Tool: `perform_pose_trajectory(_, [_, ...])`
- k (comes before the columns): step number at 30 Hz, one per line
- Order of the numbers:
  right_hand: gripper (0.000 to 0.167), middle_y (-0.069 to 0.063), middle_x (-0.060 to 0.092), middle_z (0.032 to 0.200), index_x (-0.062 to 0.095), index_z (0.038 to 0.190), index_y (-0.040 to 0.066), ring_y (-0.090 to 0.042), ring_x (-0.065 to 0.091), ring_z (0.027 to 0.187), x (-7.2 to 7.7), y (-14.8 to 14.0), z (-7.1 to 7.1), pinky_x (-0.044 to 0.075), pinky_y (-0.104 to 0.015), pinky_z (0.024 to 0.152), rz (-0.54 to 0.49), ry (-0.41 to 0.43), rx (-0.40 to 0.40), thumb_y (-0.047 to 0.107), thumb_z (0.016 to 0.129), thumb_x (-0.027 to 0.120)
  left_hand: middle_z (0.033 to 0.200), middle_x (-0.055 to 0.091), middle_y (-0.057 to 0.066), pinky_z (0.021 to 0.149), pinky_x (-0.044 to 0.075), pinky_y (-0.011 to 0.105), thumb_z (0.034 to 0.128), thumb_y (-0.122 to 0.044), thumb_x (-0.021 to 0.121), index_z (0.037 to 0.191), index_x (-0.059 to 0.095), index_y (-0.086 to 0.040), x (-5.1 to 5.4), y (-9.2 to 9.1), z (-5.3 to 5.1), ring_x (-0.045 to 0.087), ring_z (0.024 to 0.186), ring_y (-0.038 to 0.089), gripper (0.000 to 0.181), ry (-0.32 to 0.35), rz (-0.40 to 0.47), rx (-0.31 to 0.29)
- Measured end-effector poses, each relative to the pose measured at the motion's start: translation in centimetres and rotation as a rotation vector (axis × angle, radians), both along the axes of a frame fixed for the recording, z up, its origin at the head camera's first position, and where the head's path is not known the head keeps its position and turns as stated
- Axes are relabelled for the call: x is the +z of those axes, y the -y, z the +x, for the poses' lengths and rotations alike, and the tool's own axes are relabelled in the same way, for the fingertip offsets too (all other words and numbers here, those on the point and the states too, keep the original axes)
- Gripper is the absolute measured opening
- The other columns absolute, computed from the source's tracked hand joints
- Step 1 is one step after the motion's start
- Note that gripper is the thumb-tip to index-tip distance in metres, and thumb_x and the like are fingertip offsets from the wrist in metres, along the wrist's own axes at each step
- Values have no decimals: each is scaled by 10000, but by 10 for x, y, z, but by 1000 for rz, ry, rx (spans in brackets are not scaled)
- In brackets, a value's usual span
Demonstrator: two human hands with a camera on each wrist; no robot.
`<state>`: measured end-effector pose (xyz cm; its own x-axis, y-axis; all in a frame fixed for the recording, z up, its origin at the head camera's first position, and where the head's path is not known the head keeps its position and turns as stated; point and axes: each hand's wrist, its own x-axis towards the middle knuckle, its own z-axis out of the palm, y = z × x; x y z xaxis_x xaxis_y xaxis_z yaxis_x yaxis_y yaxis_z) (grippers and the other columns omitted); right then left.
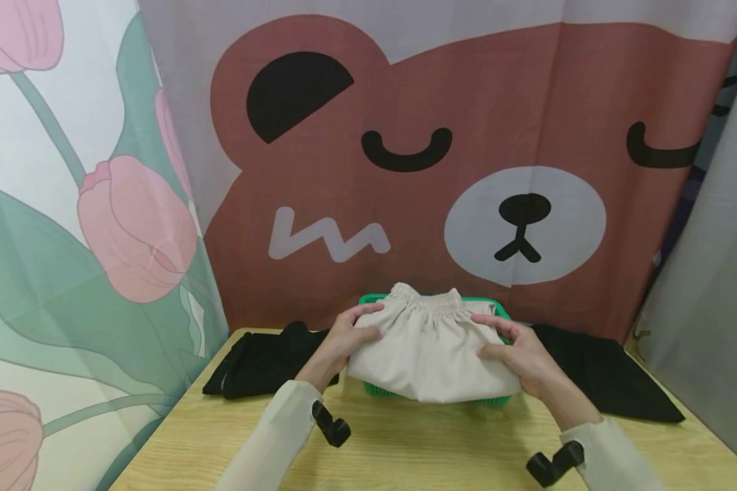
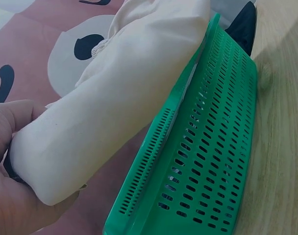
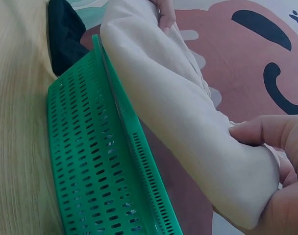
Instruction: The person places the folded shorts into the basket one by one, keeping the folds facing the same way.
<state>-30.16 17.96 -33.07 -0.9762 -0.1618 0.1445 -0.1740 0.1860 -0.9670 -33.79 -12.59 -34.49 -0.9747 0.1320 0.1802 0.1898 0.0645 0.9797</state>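
Observation:
Both hands hold a folded cream garment with a gathered elastic waistband, pinching it at its two sides above the green basket. My left hand grips the left edge, thumb on the near face. On the other edge, my right hand has its thumb in front too. The left wrist view shows the rounded fold of the garment tilted over the rim of the perforated basket. From the right wrist, the garment hides most of the basket's opening; what lies inside is mostly hidden.
Folded black cloth lies on the wooden table left of the basket. Another black cloth lies flat to its right. A curtain with a bear print hangs behind, and a tulip-print curtain at the left.

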Motion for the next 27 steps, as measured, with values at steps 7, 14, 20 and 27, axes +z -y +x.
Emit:
perform_pose_trajectory(7, [657, -144, 295, 1523, 493, 1420, 55, -292, 456, 1164, 3, -3, -2, 488, -312, 804, 24, -13, -15, -18, 799, 696, 1355, 497, 91, 913, 442, 408, 788, 2, 709, 1289, 639, -140, 3, -5, -3, 488, 1162, 272, 525, 8, 5, -12])
perform_pose_trajectory(14, [636, -178, 458, 1352, 527, 1396, 71, -256, 542, 1007, 6, -4, -7, 506, -333, 761, 64, -24, -49, -14, 792, 708, 1332, 509, 86, 899, 454, 419, 792, 3, 707, 1290, 638, -155, 2, -6, -8, 496, 1152, 283, 526, 19, 2, -16])
perform_pose_trajectory(20, [641, -158, 372, 1464, 504, 1416, 78, -286, 508, 1080, 7, -6, -12, 494, -335, 784, 71, -18, -48, -2, 810, 697, 1341, 499, 97, 914, 443, 418, 782, 4, 709, 1294, 635, -146, 6, -9, -12, 496, 1150, 283, 538, 20, -3, 2])
perform_pose_trajectory(27, [649, -167, 334, 1496, 487, 1432, 88, -307, 497, 1107, 8, -7, -19, 491, -343, 800, 73, -6, -42, -1, 820, 686, 1368, 479, 80, 964, 404, 462, 785, -4, 717, 1257, 662, -157, 9, -11, -17, 452, 1201, 296, 499, 20, -11, 36])
